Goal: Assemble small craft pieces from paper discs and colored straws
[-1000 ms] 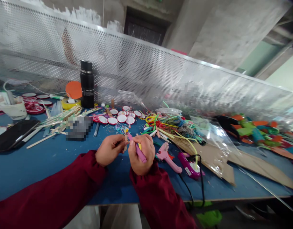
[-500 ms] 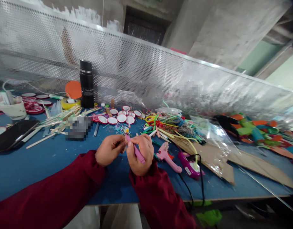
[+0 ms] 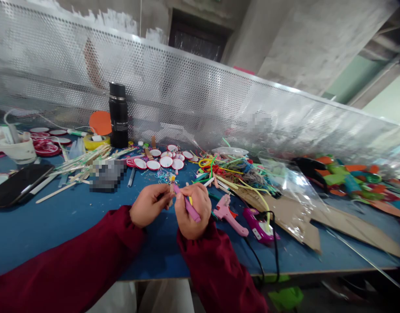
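Over the blue table point(image 3: 98, 239), both of my hands work close together. My right hand point(image 3: 195, 208) is closed around a pink-purple marker point(image 3: 191, 209), which slants with its tip up and to the left. A little yellow shows beside it, under the fingers. Pinched in my left hand point(image 3: 151, 204) is a small tan piece point(image 3: 171, 188), partly hidden by the fingertips. The marker's front end is at or against this piece; I cannot tell whether they touch. Just beyond lies a small yellow bit point(image 3: 172, 178).
Right of my hands are a pink glue gun point(image 3: 229, 215) and a purple device point(image 3: 258, 226) with a black cable. Behind lie white discs point(image 3: 166, 161) and tangled cords point(image 3: 252, 174). At left are wooden sticks point(image 3: 79, 169), a black bottle point(image 3: 118, 117) and a phone point(image 3: 20, 184).
My right hand and the marker have shifted slightly to the right, and more yellow shows beside the marker. My left hand stays nearly still.
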Available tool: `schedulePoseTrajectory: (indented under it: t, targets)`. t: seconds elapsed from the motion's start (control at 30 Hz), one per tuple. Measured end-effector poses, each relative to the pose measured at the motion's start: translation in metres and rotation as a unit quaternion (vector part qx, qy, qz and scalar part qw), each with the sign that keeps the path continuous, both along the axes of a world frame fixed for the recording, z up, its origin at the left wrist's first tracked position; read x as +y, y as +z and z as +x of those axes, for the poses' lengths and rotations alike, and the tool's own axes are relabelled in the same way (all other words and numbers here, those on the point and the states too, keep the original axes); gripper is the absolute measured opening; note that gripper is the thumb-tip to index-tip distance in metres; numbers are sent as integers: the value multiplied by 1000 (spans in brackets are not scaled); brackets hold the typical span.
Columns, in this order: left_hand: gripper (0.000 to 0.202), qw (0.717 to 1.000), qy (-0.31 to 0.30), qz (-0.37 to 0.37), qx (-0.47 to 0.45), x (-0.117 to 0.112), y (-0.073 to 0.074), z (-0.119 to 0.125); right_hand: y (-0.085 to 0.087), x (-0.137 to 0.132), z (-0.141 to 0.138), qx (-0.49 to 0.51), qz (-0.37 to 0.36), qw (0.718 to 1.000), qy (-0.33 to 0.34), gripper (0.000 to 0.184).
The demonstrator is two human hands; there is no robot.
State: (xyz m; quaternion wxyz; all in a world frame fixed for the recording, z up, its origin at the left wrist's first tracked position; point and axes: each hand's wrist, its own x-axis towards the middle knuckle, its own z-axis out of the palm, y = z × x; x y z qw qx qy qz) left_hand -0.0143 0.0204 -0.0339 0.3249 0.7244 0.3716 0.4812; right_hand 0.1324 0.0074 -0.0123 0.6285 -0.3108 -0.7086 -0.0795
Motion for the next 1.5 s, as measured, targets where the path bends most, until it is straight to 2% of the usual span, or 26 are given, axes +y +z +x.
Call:
schedulePoseTrajectory:
  t: [0.7, 1.5]
  targets:
    - [33, 1000, 0, 2, 20, -2, 5, 0, 1, 1, 0, 1, -8, 1000, 9, 6]
    - [34, 1000, -5, -11, 1, -1, 3, -1, 2, 0, 0, 3, -14, 1000, 11, 6]
